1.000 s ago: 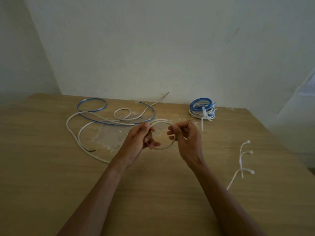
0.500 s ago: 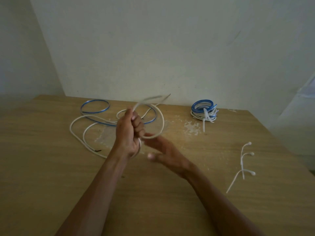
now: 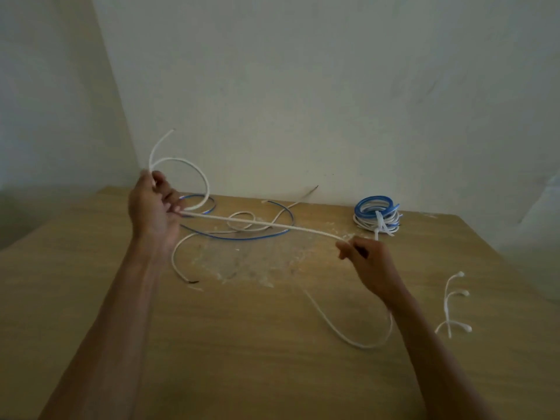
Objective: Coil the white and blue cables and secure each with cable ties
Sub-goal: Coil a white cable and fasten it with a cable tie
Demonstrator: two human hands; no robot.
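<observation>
Two hands on one white cable (image 3: 266, 225) | left hand (image 3: 151, 207) curled round its raised loop, free end above the fingers | right hand (image 3: 368, 262) pinching it, span taut between hands | slack on table (image 3: 242, 344) under right wrist | blue cable (image 3: 236, 238) loose beyond span | tied coil (image 3: 375, 204) just beyond right hand | cable ties (image 3: 446, 304) to its right

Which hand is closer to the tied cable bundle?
Right. The right hand is just in front of the bundle, pinching the white cable; the left hand is far off to its left.
</observation>
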